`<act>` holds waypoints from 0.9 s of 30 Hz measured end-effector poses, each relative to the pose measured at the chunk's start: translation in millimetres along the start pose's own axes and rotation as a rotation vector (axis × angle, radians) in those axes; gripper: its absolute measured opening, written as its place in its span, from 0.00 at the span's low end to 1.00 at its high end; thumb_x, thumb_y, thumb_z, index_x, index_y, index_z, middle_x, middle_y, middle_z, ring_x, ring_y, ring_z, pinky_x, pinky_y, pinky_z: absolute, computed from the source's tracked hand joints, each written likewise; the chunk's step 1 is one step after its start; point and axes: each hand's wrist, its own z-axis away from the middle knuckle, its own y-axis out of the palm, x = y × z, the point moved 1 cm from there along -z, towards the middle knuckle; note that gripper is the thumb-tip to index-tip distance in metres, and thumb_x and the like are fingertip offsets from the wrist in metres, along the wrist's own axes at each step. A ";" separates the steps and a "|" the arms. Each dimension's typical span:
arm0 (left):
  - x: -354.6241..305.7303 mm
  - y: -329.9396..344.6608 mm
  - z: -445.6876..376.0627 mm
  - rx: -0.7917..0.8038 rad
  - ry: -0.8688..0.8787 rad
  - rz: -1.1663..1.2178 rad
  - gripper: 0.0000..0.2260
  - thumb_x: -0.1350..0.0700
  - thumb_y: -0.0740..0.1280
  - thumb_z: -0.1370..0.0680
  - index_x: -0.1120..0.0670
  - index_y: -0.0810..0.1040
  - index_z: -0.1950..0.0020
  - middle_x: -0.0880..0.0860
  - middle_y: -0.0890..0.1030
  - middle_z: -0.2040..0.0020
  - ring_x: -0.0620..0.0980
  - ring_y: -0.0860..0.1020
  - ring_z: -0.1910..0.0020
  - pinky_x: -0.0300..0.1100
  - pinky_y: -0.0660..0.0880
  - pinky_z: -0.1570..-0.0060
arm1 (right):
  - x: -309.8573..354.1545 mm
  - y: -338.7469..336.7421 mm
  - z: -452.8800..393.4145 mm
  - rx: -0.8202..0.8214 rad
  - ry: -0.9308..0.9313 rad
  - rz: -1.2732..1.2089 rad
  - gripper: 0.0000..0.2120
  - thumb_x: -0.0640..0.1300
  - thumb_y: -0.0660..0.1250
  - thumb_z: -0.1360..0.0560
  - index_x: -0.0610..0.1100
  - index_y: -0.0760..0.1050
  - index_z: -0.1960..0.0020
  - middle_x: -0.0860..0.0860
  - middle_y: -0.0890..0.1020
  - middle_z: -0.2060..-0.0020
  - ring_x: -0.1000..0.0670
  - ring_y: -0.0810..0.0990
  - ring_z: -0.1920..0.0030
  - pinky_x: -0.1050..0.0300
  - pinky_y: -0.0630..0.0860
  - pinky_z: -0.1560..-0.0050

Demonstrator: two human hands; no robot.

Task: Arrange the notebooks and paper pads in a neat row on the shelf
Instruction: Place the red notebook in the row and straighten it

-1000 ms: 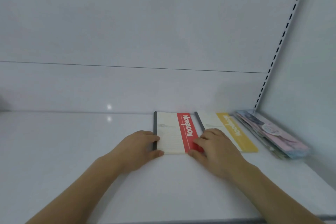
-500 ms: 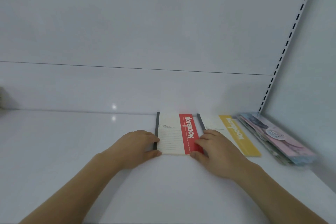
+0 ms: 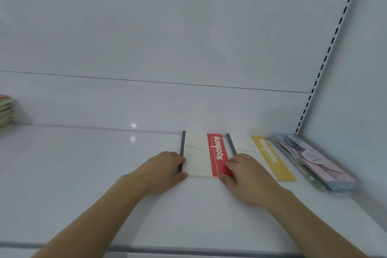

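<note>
A: Flat on the shelf (image 3: 83, 174), toward its right end: red notebook (image 3: 206, 154), dark spine to the left, just beside the yellow notebook (image 3: 263, 156); past that, a stack of pastel pads (image 3: 314, 161) close to the side wall

B: And the hands?

A: Left hand (image 3: 161, 170) curled against the spine edge, thumb at the near corner, gripping the red notebook; right hand (image 3: 247, 178) pinching the near right corner of the red band, lying partly over the yellow notebook's spine

B: Squaring it up, by the look of it. How best to do that?

A: Slide, not lift. Press lightly from both sides at once to avoid twisting the cover. Match the near edge to the yellow one's near edge, then set the long sides parallel, with a narrow even gap or none at all

B: Any risk?

A: Nudging the yellow notebook out of line with the right knuckles; worth easing that hand off its spine before the last push. Thin covers too, likely to buckle under a hard squeeze

B: And then?

A: Probably more to bring over, judging by the pile (image 3: 6, 111) at the far left of the shelf; too small to tell what kind
</note>
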 end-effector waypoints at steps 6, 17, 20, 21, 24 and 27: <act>-5.5 -0.5 13.9 -0.163 -0.061 0.064 0.26 0.42 0.61 0.19 0.50 0.62 0.23 0.47 0.67 0.26 0.49 0.66 0.28 0.44 0.66 0.31 | 8.7 -11.6 7.0 -0.067 -0.020 0.038 0.27 0.60 0.56 0.21 0.48 0.66 0.28 0.50 0.70 0.31 0.47 0.62 0.28 0.54 0.57 0.27; 24.5 -19.6 96.2 -0.457 -0.239 -0.102 0.25 0.41 0.56 0.18 0.50 0.64 0.23 0.50 0.65 0.23 0.52 0.60 0.23 0.47 0.58 0.25 | 109.0 -21.2 16.6 -0.046 -0.037 -0.017 0.35 0.66 0.39 0.23 0.49 0.50 0.21 0.49 0.49 0.22 0.48 0.45 0.22 0.52 0.44 0.24; 50.0 -32.6 138.7 -0.474 -0.271 -0.136 0.26 0.40 0.54 0.18 0.49 0.62 0.22 0.50 0.63 0.22 0.52 0.59 0.23 0.47 0.56 0.25 | 160.4 -29.4 19.5 -0.041 -0.064 -0.019 0.33 0.65 0.43 0.21 0.49 0.47 0.21 0.49 0.48 0.22 0.49 0.45 0.22 0.53 0.44 0.24; 60.8 -37.0 156.1 -0.479 -0.287 -0.136 0.26 0.40 0.54 0.18 0.49 0.62 0.22 0.50 0.63 0.22 0.52 0.59 0.23 0.47 0.56 0.25 | 181.1 -30.7 20.7 -0.041 -0.077 -0.021 0.33 0.65 0.43 0.21 0.49 0.47 0.21 0.49 0.48 0.22 0.49 0.45 0.22 0.52 0.44 0.23; 99.4 -51.0 212.3 -0.489 -0.335 -0.143 0.26 0.39 0.54 0.18 0.49 0.62 0.22 0.50 0.64 0.23 0.51 0.60 0.23 0.47 0.57 0.25 | 250.8 -31.0 23.8 -0.044 -0.134 -0.040 0.34 0.65 0.43 0.21 0.48 0.47 0.21 0.49 0.48 0.22 0.49 0.45 0.22 0.52 0.45 0.23; 143.0 -63.1 269.6 -0.500 -0.391 -0.150 0.26 0.39 0.54 0.18 0.49 0.62 0.23 0.49 0.65 0.23 0.51 0.60 0.24 0.47 0.58 0.25 | 324.1 -26.2 25.5 -0.056 -0.208 -0.076 0.34 0.65 0.42 0.22 0.48 0.48 0.21 0.49 0.50 0.22 0.49 0.46 0.22 0.53 0.45 0.23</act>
